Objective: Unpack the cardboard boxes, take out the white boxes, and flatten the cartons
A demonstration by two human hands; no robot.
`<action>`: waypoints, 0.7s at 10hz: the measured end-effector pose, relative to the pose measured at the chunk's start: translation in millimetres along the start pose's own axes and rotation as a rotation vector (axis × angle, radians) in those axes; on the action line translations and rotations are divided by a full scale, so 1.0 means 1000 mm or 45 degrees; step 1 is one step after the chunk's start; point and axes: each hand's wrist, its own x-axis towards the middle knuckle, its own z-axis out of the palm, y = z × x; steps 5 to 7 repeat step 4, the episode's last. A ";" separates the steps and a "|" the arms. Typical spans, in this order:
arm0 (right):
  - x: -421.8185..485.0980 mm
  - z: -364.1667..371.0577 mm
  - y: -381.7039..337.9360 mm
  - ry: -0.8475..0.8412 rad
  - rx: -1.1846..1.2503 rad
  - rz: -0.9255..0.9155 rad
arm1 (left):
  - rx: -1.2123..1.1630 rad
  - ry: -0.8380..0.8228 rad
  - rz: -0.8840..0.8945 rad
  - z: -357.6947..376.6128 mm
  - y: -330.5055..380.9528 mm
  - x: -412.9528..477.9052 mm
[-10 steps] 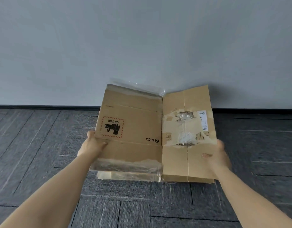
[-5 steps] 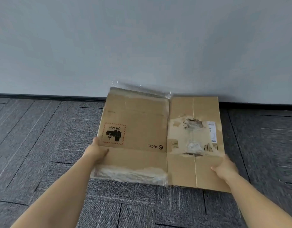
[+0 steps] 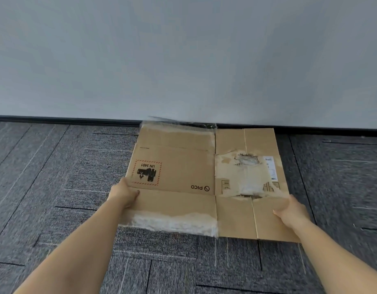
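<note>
The flattened carton [image 3: 183, 172] is spread over the floor [image 3: 56, 187] in front of the person, its far edge close to the foot of the wall [image 3: 183, 60] behind it. The left hand [image 3: 123, 194] grips the carton's left edge just in front of the hazard label [image 3: 146, 172] on the left panel, while the right hand [image 3: 289, 211] grips the right edge, in front of the torn patch [image 3: 244, 175] on the right panel. A strip of tape [image 3: 172, 222] runs along the left panel's near edge

even soft light, faint shadows, motion blur at right edge, wide-angle bowing.
</note>
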 end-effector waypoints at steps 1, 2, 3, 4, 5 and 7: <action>-0.008 0.002 -0.004 0.030 -0.128 0.049 | 0.029 0.024 -0.056 0.009 -0.005 -0.003; -0.019 -0.001 -0.015 0.064 -0.273 0.095 | 0.308 0.046 0.043 0.015 -0.004 -0.011; -0.023 -0.005 -0.020 0.079 -0.326 0.047 | 0.340 0.050 0.104 0.012 0.002 -0.016; -0.028 -0.019 -0.034 0.119 -0.299 -0.102 | 0.352 0.096 0.193 -0.009 0.023 -0.019; -0.028 -0.019 -0.034 0.119 -0.299 -0.102 | 0.352 0.096 0.193 -0.009 0.023 -0.019; -0.028 -0.019 -0.034 0.119 -0.299 -0.102 | 0.352 0.096 0.193 -0.009 0.023 -0.019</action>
